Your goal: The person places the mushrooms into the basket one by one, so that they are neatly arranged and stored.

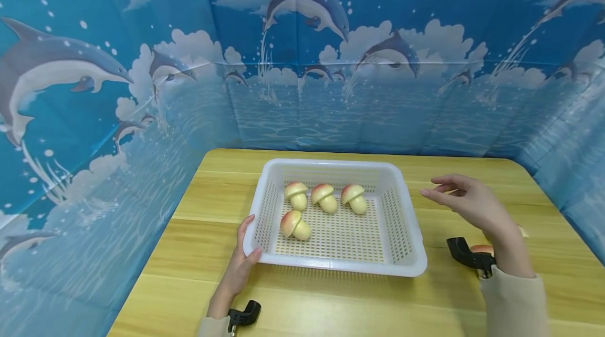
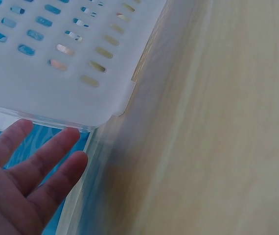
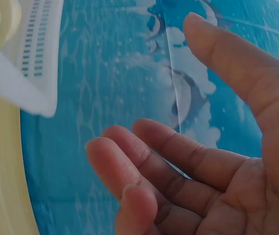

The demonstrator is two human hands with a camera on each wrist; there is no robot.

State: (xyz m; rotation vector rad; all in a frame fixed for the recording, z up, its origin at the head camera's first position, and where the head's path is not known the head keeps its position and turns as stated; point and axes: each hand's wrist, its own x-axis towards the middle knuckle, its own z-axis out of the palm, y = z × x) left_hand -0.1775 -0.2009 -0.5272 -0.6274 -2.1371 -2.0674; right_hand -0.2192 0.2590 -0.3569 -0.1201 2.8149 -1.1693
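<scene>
A white perforated plastic basket [image 1: 331, 266] stands on the table, with several toy mushrooms [image 1: 324, 198] inside, cream with reddish caps. Three lie in a row along the back, and another mushroom [image 1: 295, 225] is at the front left. My left hand [image 1: 241, 263] holds the basket's left front corner, thumb over the rim and fingers outside; in the left wrist view, fingertips [image 2: 71, 134] meet its edge. To the right of the basket my right hand [image 1: 465, 203] hovers with loosely bent fingers, nothing between them, as the right wrist view also shows.
Partly hidden behind my right wrist is a red-topped object [image 1: 482, 249], with a cream piece [image 1: 522, 230] just beyond it. The wooden table [image 1: 198, 242] has rounded back corners. A blue dolphin-print curtain [image 1: 302, 111] encloses the back and sides.
</scene>
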